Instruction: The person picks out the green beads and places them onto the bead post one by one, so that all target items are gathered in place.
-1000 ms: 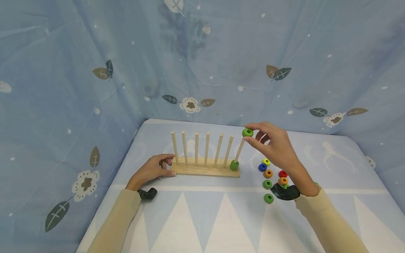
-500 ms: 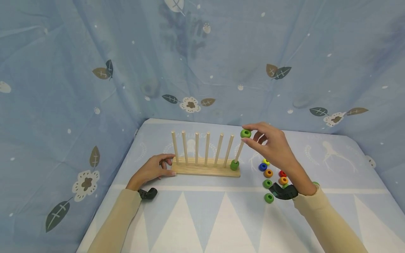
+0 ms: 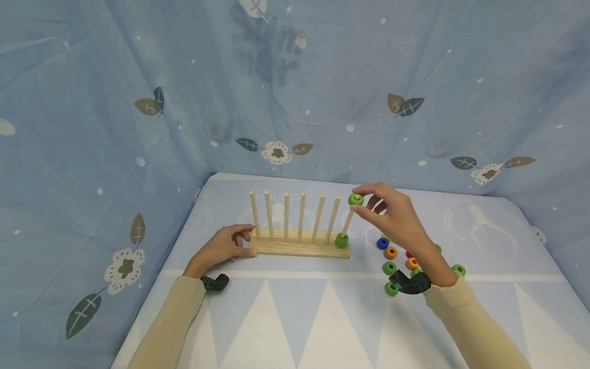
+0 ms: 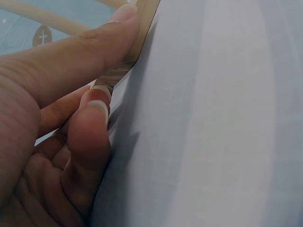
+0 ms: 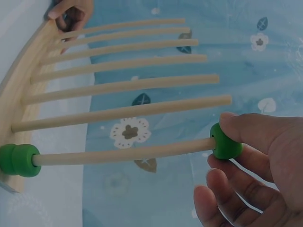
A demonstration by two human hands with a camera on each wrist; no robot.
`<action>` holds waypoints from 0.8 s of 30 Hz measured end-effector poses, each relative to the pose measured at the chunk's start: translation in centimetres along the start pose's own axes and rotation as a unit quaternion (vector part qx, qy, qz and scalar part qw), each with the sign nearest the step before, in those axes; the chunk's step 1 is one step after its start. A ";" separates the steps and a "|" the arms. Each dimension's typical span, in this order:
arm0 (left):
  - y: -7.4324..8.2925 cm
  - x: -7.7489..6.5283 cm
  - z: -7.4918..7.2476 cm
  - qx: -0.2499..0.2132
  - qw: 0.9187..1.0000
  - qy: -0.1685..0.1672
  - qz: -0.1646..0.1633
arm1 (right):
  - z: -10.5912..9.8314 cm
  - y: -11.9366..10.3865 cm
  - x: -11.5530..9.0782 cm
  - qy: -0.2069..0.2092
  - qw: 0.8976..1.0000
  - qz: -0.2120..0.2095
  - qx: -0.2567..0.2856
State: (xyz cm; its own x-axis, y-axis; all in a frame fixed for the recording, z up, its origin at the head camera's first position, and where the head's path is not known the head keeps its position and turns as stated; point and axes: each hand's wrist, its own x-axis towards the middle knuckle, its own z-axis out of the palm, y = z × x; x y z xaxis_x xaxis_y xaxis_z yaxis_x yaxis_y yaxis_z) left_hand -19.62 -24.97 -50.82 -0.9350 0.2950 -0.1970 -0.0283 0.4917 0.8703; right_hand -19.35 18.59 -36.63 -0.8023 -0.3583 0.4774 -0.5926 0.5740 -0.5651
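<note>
A wooden peg board (image 3: 295,248) with several upright pegs stands on the table. My left hand (image 3: 225,244) grips its left end, thumb on the front edge and fingers behind. Between thumb and index finger, my right hand (image 3: 392,211) pinches a green bead (image 5: 227,143) at the top of the rightmost peg (image 5: 128,154). The peg's tip shows inside the bead's hole in the head view. Two green beads (image 5: 20,160) sit stacked at the foot of that same peg. The other pegs carry no beads.
Right of the board lie loose beads: a blue bead (image 3: 382,243), an orange bead (image 3: 390,252) and several green ones, such as a green bead (image 3: 458,269). My right forearm partly covers others. A patterned blue cloth (image 3: 322,102) hangs behind the table.
My right hand has moved slightly left and down, bringing the green bead from beside the peg's top onto its tip. My left hand has stayed on the board's end.
</note>
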 end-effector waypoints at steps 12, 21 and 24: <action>0.0 -0.2 0.0 0.003 1.000 0.003 0.001 | 1.3 0.9 -0.8 -0.020 1.000 0.020 0.007; 0.4 -0.2 0.0 -0.008 1.000 0.000 0.003 | 2.3 1.6 -1.6 -0.036 0.998 0.052 0.019; 0.4 -0.1 0.1 -0.006 1.000 -0.003 0.005 | 2.8 2.0 -1.9 -0.042 0.997 0.058 0.021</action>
State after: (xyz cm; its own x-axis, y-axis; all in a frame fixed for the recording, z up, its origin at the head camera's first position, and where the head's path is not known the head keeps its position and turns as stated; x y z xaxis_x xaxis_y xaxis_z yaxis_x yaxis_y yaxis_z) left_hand -19.49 -24.79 -50.52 -0.9334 0.3037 -0.1910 -0.0236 0.4792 0.8774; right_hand -19.23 18.38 -40.58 -0.8680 -0.3529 0.3493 -0.4961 0.5848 -0.6418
